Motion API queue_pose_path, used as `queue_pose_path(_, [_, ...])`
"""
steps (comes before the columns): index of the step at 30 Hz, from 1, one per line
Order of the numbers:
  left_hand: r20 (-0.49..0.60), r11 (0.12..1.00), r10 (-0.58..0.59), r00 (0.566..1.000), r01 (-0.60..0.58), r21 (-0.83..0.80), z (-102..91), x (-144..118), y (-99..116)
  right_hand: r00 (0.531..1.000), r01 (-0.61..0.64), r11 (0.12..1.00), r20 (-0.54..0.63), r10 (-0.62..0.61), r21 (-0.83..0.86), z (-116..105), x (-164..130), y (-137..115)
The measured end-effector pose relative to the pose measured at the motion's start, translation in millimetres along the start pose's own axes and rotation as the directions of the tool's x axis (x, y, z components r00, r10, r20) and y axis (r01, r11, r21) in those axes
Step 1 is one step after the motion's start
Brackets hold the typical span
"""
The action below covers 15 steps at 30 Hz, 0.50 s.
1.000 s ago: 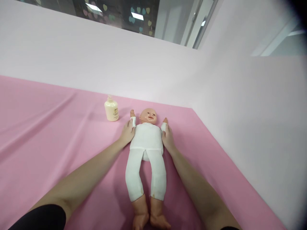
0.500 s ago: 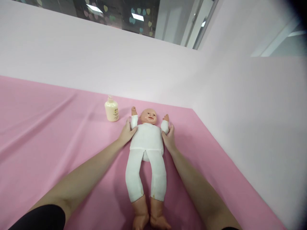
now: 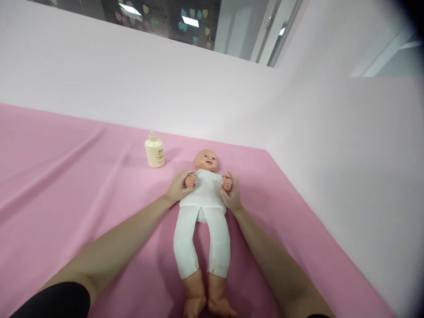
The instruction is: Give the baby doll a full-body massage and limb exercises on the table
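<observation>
A baby doll [image 3: 207, 190] in white clothing lies on its back on the pink sheet [image 3: 112, 190], head away from me and bare feet toward me. My left hand [image 3: 178, 187] is closed around the doll's arm on the left, and the doll's small fist shows beside my thumb. On the other side, my right hand [image 3: 232, 192] grips the doll's other arm, with its fist between my thumb and fingers. Both doll arms are bent in toward the chest. Parts of my fingers are hidden behind the doll's arms.
A cream-coloured pump bottle [image 3: 154, 152] stands upright to the left of the doll's head. White walls [image 3: 165, 88] rise behind and to the right of the sheet. Beyond the back wall is a window [image 3: 159, 20] with heart-shaped decorations.
The doll's arms, raised beside its head before, are now folded down and inward to its chest, with my hands moving along with them. The bottle and the doll's body have stayed put.
</observation>
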<state>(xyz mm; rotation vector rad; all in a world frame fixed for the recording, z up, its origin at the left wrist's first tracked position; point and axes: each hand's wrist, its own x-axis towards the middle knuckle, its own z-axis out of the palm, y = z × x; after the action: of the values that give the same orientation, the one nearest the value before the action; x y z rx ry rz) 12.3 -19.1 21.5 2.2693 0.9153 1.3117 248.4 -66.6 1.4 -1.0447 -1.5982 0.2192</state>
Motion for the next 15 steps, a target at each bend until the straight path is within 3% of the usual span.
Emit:
queue_pose_path(4, [0.004,1.0,-0.013,1.0,0.013,0.001,1.7,0.3,-3.6,1.0,-0.022,1.0,0.018,0.022,-0.019,0.9,0.9,3.1])
queue_pose_path(9, [-0.083,0.995,-0.105,0.991,0.104,-0.009,7.9,2.6,-9.3,0.995,-0.102,0.99,-0.005,0.102,-0.096,5.2,4.5,7.0])
queue_pose_path(15, [-0.126,0.984,-0.179,0.976,0.179,-0.007,15.8,2.6,-27.9,0.98,-0.195,0.961,0.002,0.2,-0.197,3.9,7.2,27.2])
